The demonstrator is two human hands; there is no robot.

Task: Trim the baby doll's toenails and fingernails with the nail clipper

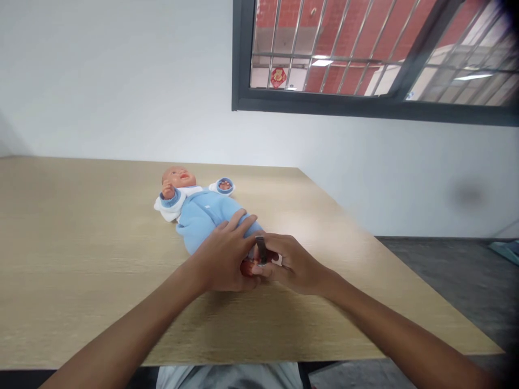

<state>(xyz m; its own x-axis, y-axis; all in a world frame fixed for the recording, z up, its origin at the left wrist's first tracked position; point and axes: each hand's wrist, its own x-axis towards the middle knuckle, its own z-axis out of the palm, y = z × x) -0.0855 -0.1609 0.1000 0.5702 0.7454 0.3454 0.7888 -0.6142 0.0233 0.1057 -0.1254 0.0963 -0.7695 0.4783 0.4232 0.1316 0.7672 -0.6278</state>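
Observation:
A baby doll (198,213) in a pale blue and white suit lies on its back on the light wood table (81,248), with its head toward the far edge. My left hand (225,258) wraps over the doll's lower leg and holds its small reddish foot (247,268) at the near end. My right hand (290,265) comes in from the right, pinching a small dark metal nail clipper (260,248) against the toes. The fingers partly hide the foot and the clipper's jaws.
The table's far and right edges lie close beyond the doll, with a grey floor (446,281) below on the right. A barred window (365,54) is set in the white wall (121,81). A light garment (229,377) shows below the near table edge.

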